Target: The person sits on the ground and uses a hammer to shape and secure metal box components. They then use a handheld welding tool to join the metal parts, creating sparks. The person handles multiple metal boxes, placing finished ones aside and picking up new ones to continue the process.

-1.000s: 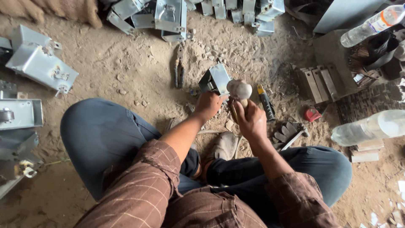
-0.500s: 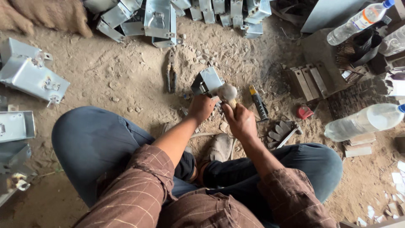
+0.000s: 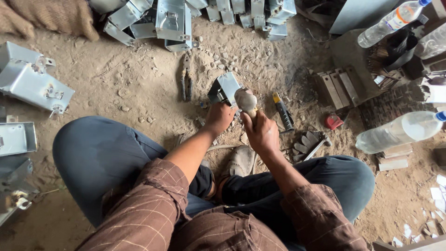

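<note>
I sit cross-legged on dusty ground. My left hand (image 3: 219, 117) grips the near edge of a small grey sheet-metal box (image 3: 225, 87) and steadies it on the dirt. Wrapped around a hammer's handle, my right hand (image 3: 261, 132) keeps the rounded metal hammer head (image 3: 245, 99) right over the box's near right corner. I cannot tell whether the head touches the box. Most of the handle is hidden inside my fist.
Pliers (image 3: 186, 80) lie left of the box, a yellow-and-black tool (image 3: 282, 110) to its right. Finished metal boxes are piled at the top (image 3: 173, 18) and left (image 3: 29, 80). Plastic bottles (image 3: 400, 132), wooden blocks (image 3: 338, 87) and a glove (image 3: 304, 144) sit on the right.
The hammer head has come down toward the box's near right corner. The view has shifted a little, and my left hand keeps its hold on the box.
</note>
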